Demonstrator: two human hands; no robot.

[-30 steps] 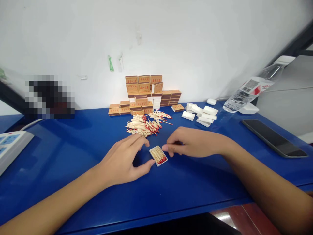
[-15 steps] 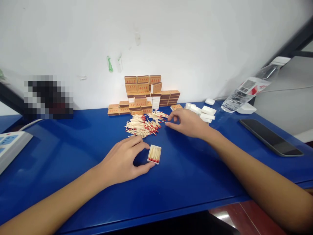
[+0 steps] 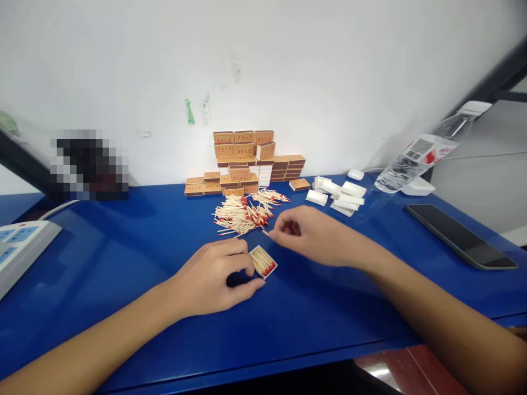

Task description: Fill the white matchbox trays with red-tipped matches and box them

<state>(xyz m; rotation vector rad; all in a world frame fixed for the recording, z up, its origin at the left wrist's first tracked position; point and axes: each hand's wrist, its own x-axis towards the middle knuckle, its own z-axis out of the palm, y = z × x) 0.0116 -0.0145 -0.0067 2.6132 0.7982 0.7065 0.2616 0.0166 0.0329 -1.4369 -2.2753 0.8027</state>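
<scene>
My left hand [image 3: 222, 274] steadies a small white matchbox tray [image 3: 267, 272] on the blue table, index finger and thumb at its left and near edges. Inside the tray lies a row of matches with red heads pointing toward me. Just beyond it, my right hand [image 3: 308, 236] pinches a single match [image 3: 265, 233] between thumb and fingers, above the table. Past both hands, a loose pile of matches [image 3: 239, 214] spreads over the tabletop. Part of the tray's left side is covered by my left fingers.
Orange matchboxes [image 3: 245, 151] are stacked against the wall, and one matchbox [image 3: 299, 185] lies apart. White trays [image 3: 348, 200] sit right of it. A water bottle [image 3: 420, 153], a phone [image 3: 461, 236] and a white power strip [image 3: 24, 247] flank the work area.
My right hand has come back from the pile toward the tray, with a match in its fingertips. The tray has turned in my left hand, its red-headed end now facing more to the right.
</scene>
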